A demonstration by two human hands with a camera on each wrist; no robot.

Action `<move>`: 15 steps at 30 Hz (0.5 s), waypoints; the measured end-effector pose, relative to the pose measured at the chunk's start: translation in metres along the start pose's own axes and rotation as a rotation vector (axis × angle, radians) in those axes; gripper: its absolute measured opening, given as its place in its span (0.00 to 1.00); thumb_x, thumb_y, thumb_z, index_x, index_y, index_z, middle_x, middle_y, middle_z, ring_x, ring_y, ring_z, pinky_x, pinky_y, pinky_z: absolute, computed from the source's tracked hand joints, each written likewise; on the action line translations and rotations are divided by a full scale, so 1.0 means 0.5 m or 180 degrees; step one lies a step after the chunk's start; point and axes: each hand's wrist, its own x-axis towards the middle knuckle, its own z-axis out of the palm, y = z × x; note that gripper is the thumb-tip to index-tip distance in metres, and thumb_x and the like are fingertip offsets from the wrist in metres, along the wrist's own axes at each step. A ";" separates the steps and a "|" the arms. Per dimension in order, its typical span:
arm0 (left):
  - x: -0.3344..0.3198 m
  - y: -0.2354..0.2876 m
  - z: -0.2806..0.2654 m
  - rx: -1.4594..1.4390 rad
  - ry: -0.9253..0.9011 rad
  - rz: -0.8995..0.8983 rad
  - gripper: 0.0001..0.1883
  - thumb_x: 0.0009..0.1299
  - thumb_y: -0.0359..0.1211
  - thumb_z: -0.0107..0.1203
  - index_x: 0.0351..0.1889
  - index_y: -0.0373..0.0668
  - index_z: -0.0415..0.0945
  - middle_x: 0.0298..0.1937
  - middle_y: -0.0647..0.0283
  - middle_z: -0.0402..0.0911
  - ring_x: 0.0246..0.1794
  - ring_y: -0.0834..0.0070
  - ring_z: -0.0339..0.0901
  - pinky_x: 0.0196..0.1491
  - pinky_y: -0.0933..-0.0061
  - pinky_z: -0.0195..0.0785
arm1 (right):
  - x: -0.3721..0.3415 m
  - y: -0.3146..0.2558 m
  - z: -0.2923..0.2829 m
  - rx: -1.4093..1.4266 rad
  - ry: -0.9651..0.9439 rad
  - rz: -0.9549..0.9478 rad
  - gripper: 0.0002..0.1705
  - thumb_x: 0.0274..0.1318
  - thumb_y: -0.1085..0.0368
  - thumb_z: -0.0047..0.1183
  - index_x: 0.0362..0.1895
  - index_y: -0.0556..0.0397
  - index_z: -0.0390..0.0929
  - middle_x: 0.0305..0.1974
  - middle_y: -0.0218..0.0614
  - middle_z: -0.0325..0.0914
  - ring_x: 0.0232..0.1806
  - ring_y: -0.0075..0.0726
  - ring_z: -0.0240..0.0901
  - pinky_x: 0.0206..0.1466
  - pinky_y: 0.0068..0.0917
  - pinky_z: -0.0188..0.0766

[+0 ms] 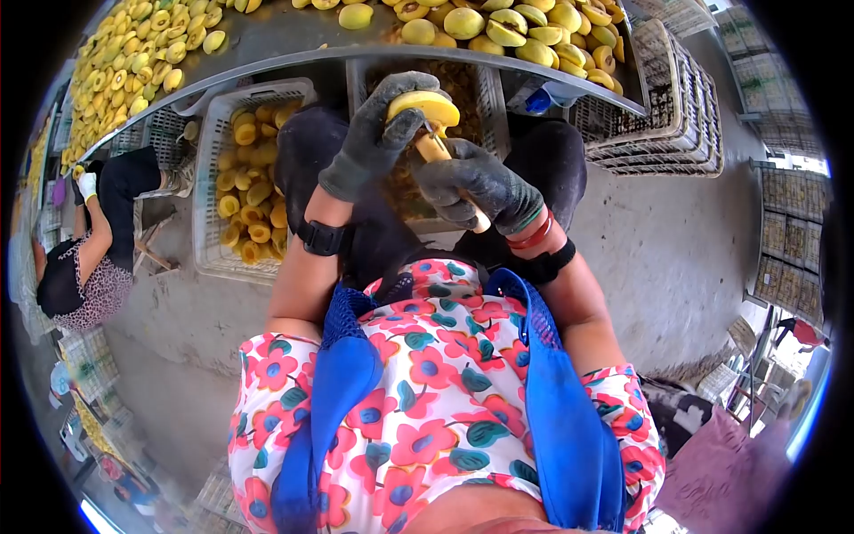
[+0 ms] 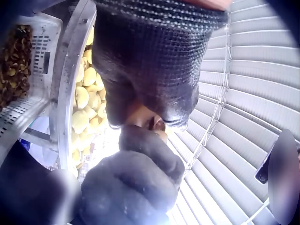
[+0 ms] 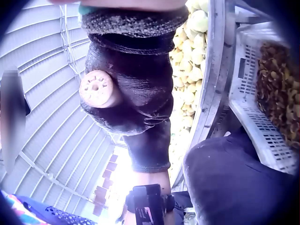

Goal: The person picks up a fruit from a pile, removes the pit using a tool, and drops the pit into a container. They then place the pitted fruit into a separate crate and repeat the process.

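My gloved left hand (image 1: 374,133) grips a yellow peach half (image 1: 427,108), thumb at its near side and fingers behind it. In my gloved right hand (image 1: 485,182) is a pitting tool with a pale wooden handle (image 1: 434,149), its head against the underside of the peach. The head's shape is hidden by fruit and fingers. The round handle end (image 3: 96,89) sticks out of the right fist in the right wrist view. Both hands are close together above the lap; in the left wrist view the right hand (image 2: 131,183) meets the left hand (image 2: 150,65).
A metal table (image 1: 294,40) ahead bears heaps of yellow peaches (image 1: 534,31). At left stands a white crate (image 1: 209,178) of peach halves; between the knees, another crate (image 1: 494,102) holds brown scraps. Stacked crates (image 1: 658,116) stand right. Another person (image 1: 89,267) sits far left.
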 end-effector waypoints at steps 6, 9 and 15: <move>-0.009 0.004 0.011 -0.0230 0.0184 -0.0071 0.19 0.75 0.40 0.48 0.58 0.39 0.69 0.52 0.60 0.76 0.51 0.73 0.74 0.56 0.70 0.69 | 0.007 0.011 -0.001 0.0149 -0.0133 0.0022 0.09 0.58 0.62 0.53 0.33 0.54 0.74 0.22 0.24 0.68 0.19 0.18 0.62 0.21 0.18 0.59; -0.005 0.013 0.011 0.0327 0.1020 0.0233 0.18 0.76 0.42 0.45 0.56 0.39 0.70 0.51 0.61 0.77 0.50 0.74 0.75 0.54 0.71 0.69 | 0.011 0.022 -0.008 -0.0017 -0.0059 -0.0163 0.08 0.58 0.63 0.52 0.32 0.55 0.72 0.21 0.25 0.66 0.17 0.19 0.61 0.19 0.19 0.58; -0.072 0.030 -0.111 0.1486 0.2137 0.0056 0.20 0.78 0.39 0.35 0.55 0.34 0.70 0.54 0.55 0.74 0.53 0.66 0.73 0.57 0.69 0.67 | 0.014 0.050 -0.019 -0.0521 0.0647 -0.0369 0.07 0.59 0.68 0.51 0.39 0.58 0.72 0.21 0.26 0.67 0.16 0.20 0.62 0.18 0.18 0.59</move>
